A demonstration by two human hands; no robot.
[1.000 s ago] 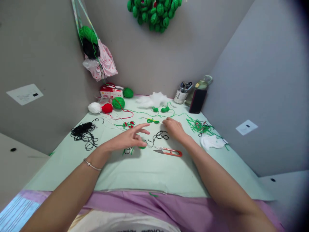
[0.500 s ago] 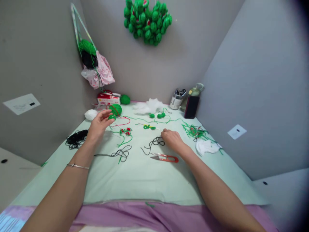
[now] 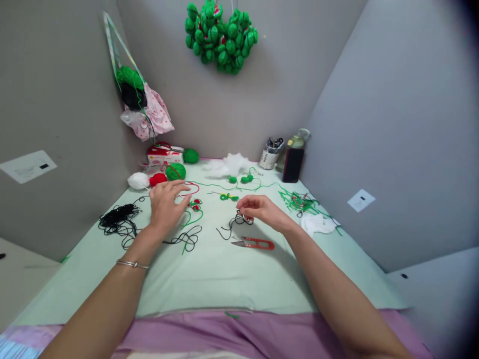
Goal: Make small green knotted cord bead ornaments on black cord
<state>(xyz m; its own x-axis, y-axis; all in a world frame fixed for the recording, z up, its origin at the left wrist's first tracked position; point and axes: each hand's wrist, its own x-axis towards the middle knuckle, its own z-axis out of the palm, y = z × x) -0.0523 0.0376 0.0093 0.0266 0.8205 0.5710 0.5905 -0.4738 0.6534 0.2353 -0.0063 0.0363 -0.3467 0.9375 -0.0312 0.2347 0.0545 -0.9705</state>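
My left hand [image 3: 166, 207] hovers palm-down over the left of the table, fingers apart, and nothing shows in its grasp. Just beyond its fingertips lies a small red and green crocheted piece [image 3: 195, 203] with a green tail. My right hand [image 3: 262, 209] pinches a length of black yarn [image 3: 232, 228], whose loops trail on the cloth below. Nearby are orange-handled thread snips [image 3: 258, 243], and a green piece with a yellow hook [image 3: 228, 197] is further back. Another looped black strand [image 3: 192, 239] rests to the right of my left forearm.
A black yarn heap [image 3: 119, 219] lies left, with white [image 3: 138, 181], red [image 3: 158, 179] and green [image 3: 175, 171] balls behind. White stuffing [image 3: 232, 165], a pen cup [image 3: 269, 156] and a phone [image 3: 293, 164] stand at the back. Green scraps [image 3: 301, 202] lie right.
My left hand has come nearer and lower, and the small green ball by its fingers no longer shows. My right hand has shifted left and lifted the black yarn slightly.
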